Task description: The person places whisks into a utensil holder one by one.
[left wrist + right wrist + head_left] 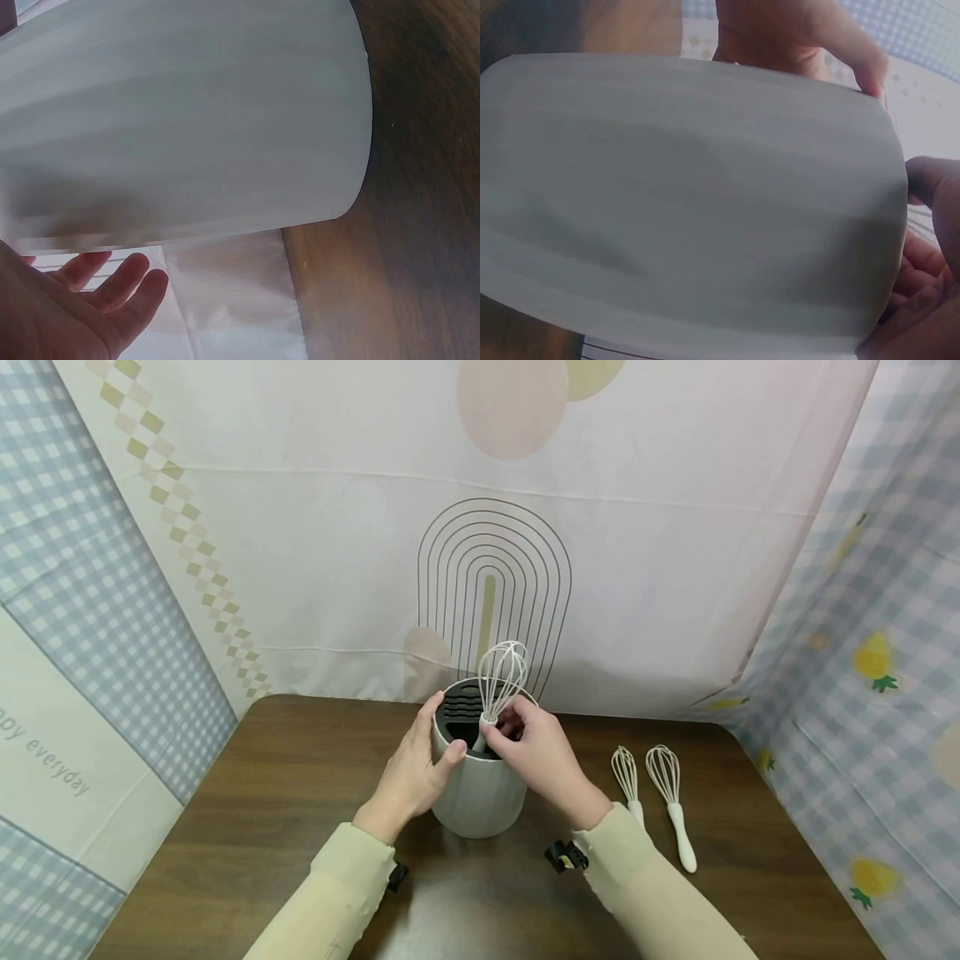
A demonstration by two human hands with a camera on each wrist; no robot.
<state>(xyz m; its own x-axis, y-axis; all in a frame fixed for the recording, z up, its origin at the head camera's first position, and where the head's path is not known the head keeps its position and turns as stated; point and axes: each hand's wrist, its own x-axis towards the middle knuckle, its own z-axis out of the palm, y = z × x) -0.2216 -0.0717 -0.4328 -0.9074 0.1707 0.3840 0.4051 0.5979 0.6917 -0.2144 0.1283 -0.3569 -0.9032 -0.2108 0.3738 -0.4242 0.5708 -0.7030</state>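
Observation:
A whisk [504,672] with a white handle stands wires up, tilted over the utensil holder, its handle's lower end inside an opening. My right hand [546,752] pinches the handle near the wires, above the holder's rim. The grey-white round utensil holder [480,797] has a black slotted insert [461,703]. With thumb and fingers spread round its upper left side, my left hand [412,768] holds the holder, the thumb at the front rim. Both wrist views show mostly the holder's wall [195,120]; the whisk is hidden there.
Two more whisks lie on the brown wooden table [300,793] to the right: a nearer one [626,781], partly covered by the right sleeve, and another whisk [672,806] beside it. A patterned cloth [330,568] hangs behind the table, with checked cloth at both sides.

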